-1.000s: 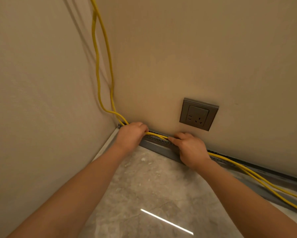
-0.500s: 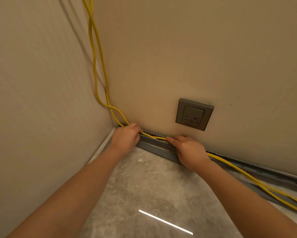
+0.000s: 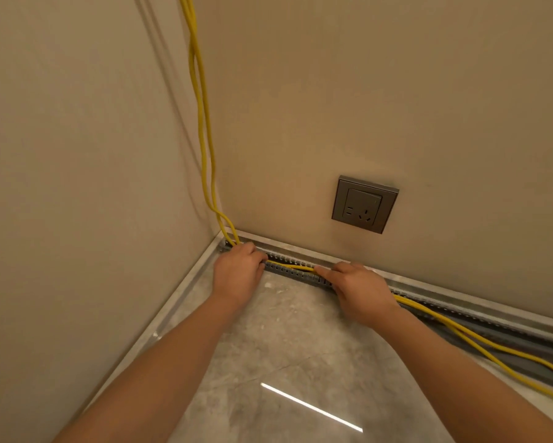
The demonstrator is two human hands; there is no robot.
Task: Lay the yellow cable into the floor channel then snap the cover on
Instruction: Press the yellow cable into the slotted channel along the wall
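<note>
Two strands of yellow cable (image 3: 201,123) hang down the room's corner and run right along the floor. A grey slotted floor channel (image 3: 288,272) lies against the base of the back wall. My left hand (image 3: 236,273) is closed over the cable at the channel's corner end. My right hand (image 3: 358,289) presses the cable down into the channel a short way to the right, forefinger stretched along it. Between my hands the cable lies inside the channel. Right of my right hand the yellow strands (image 3: 479,343) rise out over the channel's front edge. I see no cover.
A grey wall socket (image 3: 364,204) sits on the back wall above my right hand. Beige walls meet at the corner on the left. A pale metal skirting strip (image 3: 173,311) edges the grey marble floor (image 3: 284,362).
Both hands have pushed the cable lower, so the stretch between them now lies in the channel. The hanging strands have drawn closer together against the corner. The camera has tilted down slightly.
</note>
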